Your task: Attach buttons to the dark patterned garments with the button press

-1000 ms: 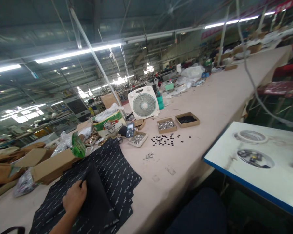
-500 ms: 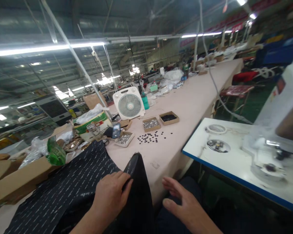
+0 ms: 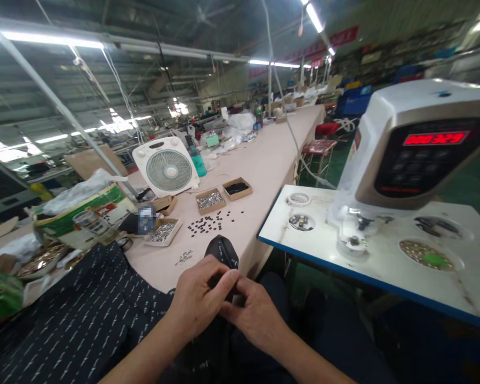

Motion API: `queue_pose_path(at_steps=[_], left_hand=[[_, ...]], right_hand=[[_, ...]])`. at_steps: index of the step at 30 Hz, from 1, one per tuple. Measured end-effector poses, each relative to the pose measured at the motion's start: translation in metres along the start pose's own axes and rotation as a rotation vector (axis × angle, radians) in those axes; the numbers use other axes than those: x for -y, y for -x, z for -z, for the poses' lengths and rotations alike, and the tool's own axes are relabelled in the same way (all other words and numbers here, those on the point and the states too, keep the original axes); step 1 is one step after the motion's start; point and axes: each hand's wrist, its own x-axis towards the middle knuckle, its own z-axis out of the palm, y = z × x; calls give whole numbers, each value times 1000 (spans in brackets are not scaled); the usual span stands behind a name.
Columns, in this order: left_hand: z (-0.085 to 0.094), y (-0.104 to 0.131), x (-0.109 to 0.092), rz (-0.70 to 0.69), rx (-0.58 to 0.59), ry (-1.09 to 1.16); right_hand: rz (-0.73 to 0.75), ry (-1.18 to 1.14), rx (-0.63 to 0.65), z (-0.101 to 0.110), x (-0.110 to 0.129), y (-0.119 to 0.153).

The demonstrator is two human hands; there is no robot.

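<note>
Black fabric (image 3: 92, 304) with rows of white dashes spreads over the left of the table and runs down toward my lap. My left hand (image 3: 202, 298) pinches a folded edge of it, thumb on top. Right beside it, my right hand (image 3: 254, 309) closes its thumb and fingers on the same edge, the fingertips of both hands meeting. A pointed dark end of the fabric stands up just beyond my fingers. Small black round pieces (image 3: 206, 224) lie scattered on the table ahead, and a little heap of silver pieces (image 3: 184, 257) lies nearer.
A white machine (image 3: 416, 149) with a lit red display stands at the right on a blue-edged white worktop (image 3: 320, 234). Small boxes (image 3: 210, 201) of metal parts, a box fan (image 3: 168, 168) and a cluttered carton (image 3: 100, 213) stand along the pink table (image 3: 264, 170).
My right hand, open and apart before, has come in to the fabric edge beside my left hand. The view has swung right, bringing the machine's display into sight.
</note>
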Motion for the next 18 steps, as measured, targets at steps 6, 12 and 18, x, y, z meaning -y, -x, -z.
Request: queue_pose_path(at_steps=[6,12,18], left_hand=[[13,-4,21,76,43,31],[26,-7,43,104,267,-98],[19,-20,33,-33,350,-36]], right_hand=[[-127,81,-136,59,-4,13],[-255,-58,-299,111,21,29],[-278,-36,-334,126,38,37]])
